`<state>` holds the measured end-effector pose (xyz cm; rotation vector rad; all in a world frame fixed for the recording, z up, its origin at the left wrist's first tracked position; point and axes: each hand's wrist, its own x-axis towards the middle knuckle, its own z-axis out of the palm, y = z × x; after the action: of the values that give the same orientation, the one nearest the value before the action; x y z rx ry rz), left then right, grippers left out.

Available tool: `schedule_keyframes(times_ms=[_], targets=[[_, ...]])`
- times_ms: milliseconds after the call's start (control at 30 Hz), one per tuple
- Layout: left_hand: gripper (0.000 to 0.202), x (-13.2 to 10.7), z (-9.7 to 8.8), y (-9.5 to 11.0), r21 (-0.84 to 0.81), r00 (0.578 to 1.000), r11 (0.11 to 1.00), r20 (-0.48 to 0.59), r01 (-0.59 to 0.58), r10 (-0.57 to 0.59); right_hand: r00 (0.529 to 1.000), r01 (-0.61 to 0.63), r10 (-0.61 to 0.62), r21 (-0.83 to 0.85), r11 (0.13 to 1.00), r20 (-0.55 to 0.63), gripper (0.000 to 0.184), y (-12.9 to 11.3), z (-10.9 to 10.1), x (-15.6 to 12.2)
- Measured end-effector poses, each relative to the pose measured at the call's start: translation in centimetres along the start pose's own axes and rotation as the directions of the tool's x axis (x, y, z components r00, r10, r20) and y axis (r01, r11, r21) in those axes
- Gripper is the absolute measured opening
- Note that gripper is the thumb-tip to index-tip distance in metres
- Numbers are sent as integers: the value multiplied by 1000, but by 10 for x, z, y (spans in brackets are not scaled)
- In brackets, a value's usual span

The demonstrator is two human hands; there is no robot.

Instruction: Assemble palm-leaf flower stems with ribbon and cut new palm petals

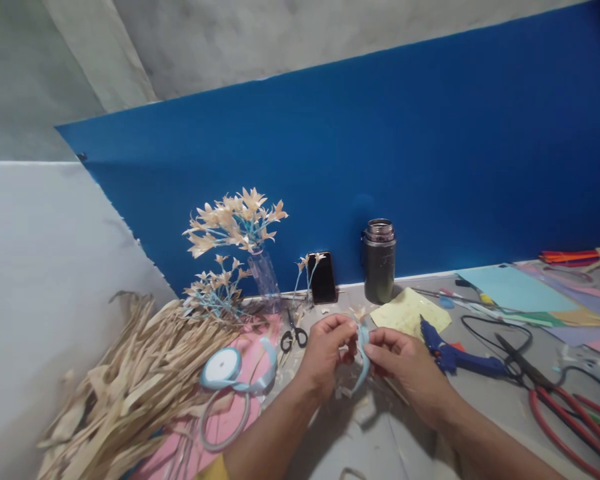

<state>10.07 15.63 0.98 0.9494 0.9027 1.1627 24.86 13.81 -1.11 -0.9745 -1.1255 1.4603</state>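
Both hands meet over the middle of the table, fingers closed around a small piece of work. My left hand (327, 350) pinches the upper end of a light blue ribbon (363, 363), close to a small pale husk flower (359, 313). From the other side, my right hand (403, 360) grips the same ribbon between thumb and fingers, and its loose end curls downward. Left of my hands lies a ribbon spool (221, 368) with a length of ribbon unwound. Small black scissors (294, 337) rest just beyond my left hand.
Dried husks (115, 380) pile up at left. Husk flowers (240, 217) stand in a clear bottle (265, 277). A phone (323, 277) and dark flask (380, 263) stand by the blue board. A blue glue gun (463, 357) and red-handled scissors (555, 393) lie at right.
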Motion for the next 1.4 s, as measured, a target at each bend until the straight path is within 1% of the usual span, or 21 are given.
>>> schedule_keyframes(times_ms=[100,200,367,500,567,667,933,1067,1267,1400], targets=[[27,1,2,1,-10,1000,999,-1,31,-31,1000,9,-9,-6,1000,26,27,2,0,1],[29,0,3,2,-20,998,998,-7,61,-61,999,3,-4,27,1000,45,29,4,-1,3],[26,-1,2,2,-68,998,996,11,63,-63,999,-8,5,69,998,34,30,3,-1,3],[28,1,1,0,-129,996,989,50,73,-67,998,-3,-2,71,997,68,28,3,-1,1],[31,2,1,-1,-115,996,991,55,75,-69,996,-2,-5,73,997,91,26,5,-2,1],[32,2,2,-1,-91,997,993,24,78,-76,995,-12,2,97,995,104,26,8,-3,2],[27,1,3,2,-115,998,991,-13,62,-64,995,-77,63,196,977,80,32,5,-2,2],[26,0,3,1,-140,999,989,-20,47,-51,997,-70,60,218,973,54,33,2,0,1],[29,1,5,-1,-171,998,985,-67,9,-21,998,-54,44,259,964,45,34,1,1,0],[30,1,5,-2,-160,997,987,-71,-4,-7,999,-32,33,230,973,-3,34,2,2,1]])
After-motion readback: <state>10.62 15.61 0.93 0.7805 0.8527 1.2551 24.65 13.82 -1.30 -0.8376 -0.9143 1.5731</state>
